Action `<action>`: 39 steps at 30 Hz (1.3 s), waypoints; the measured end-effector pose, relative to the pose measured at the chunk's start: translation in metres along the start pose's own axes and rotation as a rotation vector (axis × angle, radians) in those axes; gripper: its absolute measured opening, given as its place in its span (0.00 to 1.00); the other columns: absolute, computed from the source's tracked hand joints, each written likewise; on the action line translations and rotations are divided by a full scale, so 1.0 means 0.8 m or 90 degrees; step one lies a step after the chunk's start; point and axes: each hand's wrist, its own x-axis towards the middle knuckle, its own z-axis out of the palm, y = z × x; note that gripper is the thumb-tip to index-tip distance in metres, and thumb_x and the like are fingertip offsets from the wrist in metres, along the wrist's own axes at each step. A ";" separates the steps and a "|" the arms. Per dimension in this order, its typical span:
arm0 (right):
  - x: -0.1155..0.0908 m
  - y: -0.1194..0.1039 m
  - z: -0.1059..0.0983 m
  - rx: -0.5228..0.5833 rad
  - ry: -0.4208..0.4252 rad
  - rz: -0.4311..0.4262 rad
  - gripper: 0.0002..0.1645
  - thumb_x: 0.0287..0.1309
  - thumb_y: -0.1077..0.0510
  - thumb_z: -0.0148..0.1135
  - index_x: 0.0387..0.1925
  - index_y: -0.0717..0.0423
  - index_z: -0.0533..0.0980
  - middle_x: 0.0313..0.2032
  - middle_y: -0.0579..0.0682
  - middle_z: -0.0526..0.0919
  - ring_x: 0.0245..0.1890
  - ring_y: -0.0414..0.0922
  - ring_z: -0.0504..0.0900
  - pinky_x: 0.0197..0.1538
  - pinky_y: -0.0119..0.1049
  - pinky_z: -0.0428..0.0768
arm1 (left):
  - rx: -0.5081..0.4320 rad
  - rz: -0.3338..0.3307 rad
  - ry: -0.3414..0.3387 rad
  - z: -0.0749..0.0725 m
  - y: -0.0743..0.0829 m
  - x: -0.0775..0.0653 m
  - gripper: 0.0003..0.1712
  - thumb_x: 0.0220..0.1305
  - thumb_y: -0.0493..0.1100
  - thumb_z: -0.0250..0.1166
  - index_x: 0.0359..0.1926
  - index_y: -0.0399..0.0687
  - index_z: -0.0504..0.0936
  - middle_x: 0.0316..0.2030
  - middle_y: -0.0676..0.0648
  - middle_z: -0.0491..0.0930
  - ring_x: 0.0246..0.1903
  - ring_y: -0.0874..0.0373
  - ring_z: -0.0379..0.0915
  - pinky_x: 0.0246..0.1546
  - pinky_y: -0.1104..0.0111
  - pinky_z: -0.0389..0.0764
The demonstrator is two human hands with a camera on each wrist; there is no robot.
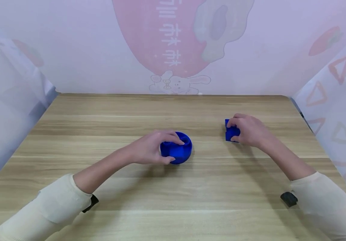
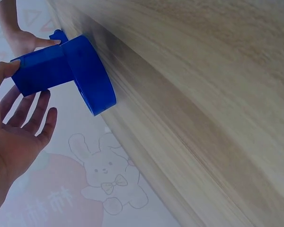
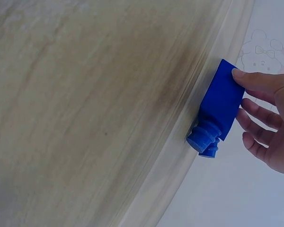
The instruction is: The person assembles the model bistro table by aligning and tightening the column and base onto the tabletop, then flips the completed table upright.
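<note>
My left hand grips a blue piece with a round, dish-like base. In the left wrist view a boxy upright part rises from that round base, and the thumb and fingers hold the boxy end. Over on the right, my right hand pinches a smaller blue block between thumb and fingers. Seen from the right wrist, this block is flat-sided and has stubby round pegs at its lower end, close to the tabletop. A gap of bare wood separates the two pieces.
The wood-grain table has a pale printed curtain behind it, with more fabric at both sides. Dark wrist devices show below the light sleeves.
</note>
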 end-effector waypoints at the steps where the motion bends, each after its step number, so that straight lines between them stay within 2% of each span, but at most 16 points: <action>1: 0.000 0.000 0.000 -0.001 0.000 -0.002 0.23 0.51 0.63 0.81 0.49 0.63 0.83 0.50 0.61 0.82 0.51 0.62 0.83 0.56 0.59 0.82 | 0.002 -0.004 -0.002 -0.001 0.000 -0.001 0.24 0.57 0.38 0.75 0.56 0.41 0.86 0.57 0.42 0.82 0.61 0.43 0.76 0.57 0.50 0.82; 10: -0.002 0.002 0.001 0.015 -0.004 -0.018 0.23 0.49 0.65 0.82 0.47 0.63 0.83 0.49 0.61 0.81 0.50 0.62 0.83 0.53 0.57 0.83 | 0.003 -0.028 -0.009 -0.010 -0.004 -0.009 0.25 0.57 0.33 0.69 0.58 0.39 0.85 0.58 0.40 0.81 0.61 0.43 0.76 0.59 0.49 0.80; 16: -0.001 -0.001 -0.001 0.006 -0.016 -0.015 0.22 0.50 0.64 0.81 0.48 0.64 0.84 0.49 0.61 0.80 0.51 0.63 0.83 0.55 0.57 0.83 | -0.017 -0.007 -0.012 -0.017 -0.010 -0.014 0.25 0.56 0.30 0.68 0.58 0.39 0.85 0.56 0.41 0.80 0.57 0.45 0.76 0.55 0.48 0.81; 22: -0.001 -0.004 -0.001 -0.020 -0.027 -0.006 0.26 0.51 0.63 0.81 0.52 0.66 0.83 0.51 0.64 0.81 0.53 0.63 0.82 0.57 0.59 0.81 | -0.032 -0.001 -0.017 -0.022 -0.017 -0.017 0.27 0.56 0.26 0.66 0.58 0.39 0.86 0.56 0.40 0.80 0.59 0.43 0.75 0.57 0.46 0.79; 25: -0.001 -0.004 -0.001 -0.021 -0.026 0.001 0.26 0.51 0.63 0.81 0.52 0.66 0.82 0.53 0.65 0.82 0.54 0.64 0.82 0.58 0.59 0.80 | -0.028 -0.020 -0.003 -0.021 -0.017 -0.019 0.26 0.57 0.28 0.71 0.59 0.38 0.84 0.56 0.40 0.80 0.59 0.44 0.75 0.58 0.45 0.78; 27: -0.001 -0.004 -0.001 -0.021 -0.025 0.001 0.25 0.51 0.63 0.81 0.51 0.66 0.83 0.53 0.66 0.83 0.54 0.64 0.82 0.58 0.59 0.80 | -0.017 -0.043 0.015 -0.020 -0.016 -0.021 0.27 0.56 0.34 0.76 0.59 0.36 0.83 0.55 0.41 0.81 0.57 0.44 0.76 0.58 0.45 0.78; 32: -0.001 -0.005 -0.003 -0.029 -0.023 -0.006 0.24 0.52 0.62 0.81 0.50 0.67 0.84 0.52 0.65 0.84 0.54 0.64 0.83 0.57 0.59 0.80 | 0.011 -0.120 0.069 -0.015 -0.012 -0.021 0.31 0.51 0.49 0.84 0.51 0.39 0.82 0.46 0.46 0.84 0.50 0.44 0.78 0.54 0.48 0.81; 35: -0.001 -0.008 -0.006 -0.029 -0.017 -0.012 0.24 0.52 0.61 0.81 0.51 0.66 0.84 0.52 0.65 0.84 0.53 0.64 0.83 0.57 0.59 0.80 | 0.015 -0.147 0.090 -0.012 -0.010 -0.020 0.29 0.49 0.50 0.85 0.46 0.41 0.82 0.42 0.48 0.84 0.47 0.45 0.79 0.52 0.49 0.82; 39: -0.001 -0.014 -0.012 -0.017 0.005 -0.031 0.24 0.52 0.60 0.81 0.50 0.63 0.85 0.50 0.64 0.85 0.51 0.63 0.84 0.55 0.59 0.82 | 0.022 -0.153 0.099 -0.011 -0.009 -0.019 0.26 0.50 0.49 0.84 0.44 0.42 0.83 0.39 0.49 0.84 0.45 0.46 0.80 0.51 0.49 0.81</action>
